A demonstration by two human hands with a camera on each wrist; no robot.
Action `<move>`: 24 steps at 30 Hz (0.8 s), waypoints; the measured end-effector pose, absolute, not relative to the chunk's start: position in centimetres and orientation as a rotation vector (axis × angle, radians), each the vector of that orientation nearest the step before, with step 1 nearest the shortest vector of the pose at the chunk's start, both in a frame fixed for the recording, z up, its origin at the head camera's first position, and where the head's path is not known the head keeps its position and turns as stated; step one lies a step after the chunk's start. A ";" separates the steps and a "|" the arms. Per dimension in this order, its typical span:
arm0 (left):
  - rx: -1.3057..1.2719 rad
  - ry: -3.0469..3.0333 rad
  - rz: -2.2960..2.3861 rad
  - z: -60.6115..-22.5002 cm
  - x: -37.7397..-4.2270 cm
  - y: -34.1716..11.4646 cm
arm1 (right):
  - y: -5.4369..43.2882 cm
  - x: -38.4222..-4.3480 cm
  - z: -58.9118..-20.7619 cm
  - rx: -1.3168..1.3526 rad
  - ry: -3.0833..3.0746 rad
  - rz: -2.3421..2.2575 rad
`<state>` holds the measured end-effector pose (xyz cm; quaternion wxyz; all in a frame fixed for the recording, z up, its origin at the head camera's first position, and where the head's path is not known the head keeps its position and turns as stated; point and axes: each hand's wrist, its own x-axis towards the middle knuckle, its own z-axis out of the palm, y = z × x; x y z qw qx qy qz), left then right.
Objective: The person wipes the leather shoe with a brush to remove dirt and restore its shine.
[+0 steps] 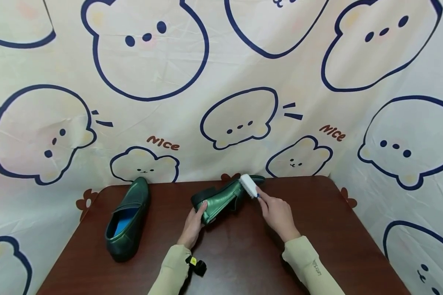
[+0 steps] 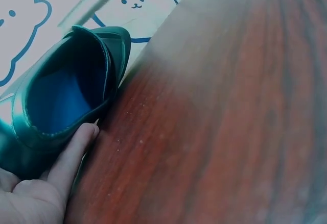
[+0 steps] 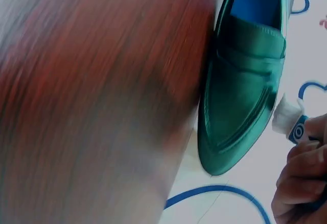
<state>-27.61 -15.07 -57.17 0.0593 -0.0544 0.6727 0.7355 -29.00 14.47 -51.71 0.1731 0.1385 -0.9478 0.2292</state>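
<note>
My left hand (image 1: 192,225) grips a dark green loafer (image 1: 219,203) by its heel end, the shoe turned on its side with the toe pointing far right. In the left wrist view its blue insole (image 2: 61,99) shows, and one finger lies along the opening's edge. My right hand (image 1: 278,213) holds a white-bristled brush (image 1: 248,185) by its handle, the head at the loafer's front side. The brush (image 3: 287,116) shows a blue collar in the right wrist view, beside the toe part. Its handle is mostly hidden in the fingers.
A matching green loafer (image 1: 133,223) stands upright at the left of the brown table (image 1: 243,262), toe toward the back. Behind and beside the table hangs a pale cloth (image 1: 184,119) with cartoon bear outlines. A black strap device (image 1: 198,266) sits on the left wrist.
</note>
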 end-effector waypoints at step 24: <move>-0.189 2.057 2.214 -57.1 -27.6 -15.2 | 17.1 -30.6 -51.1 0.073 -2.806 0.606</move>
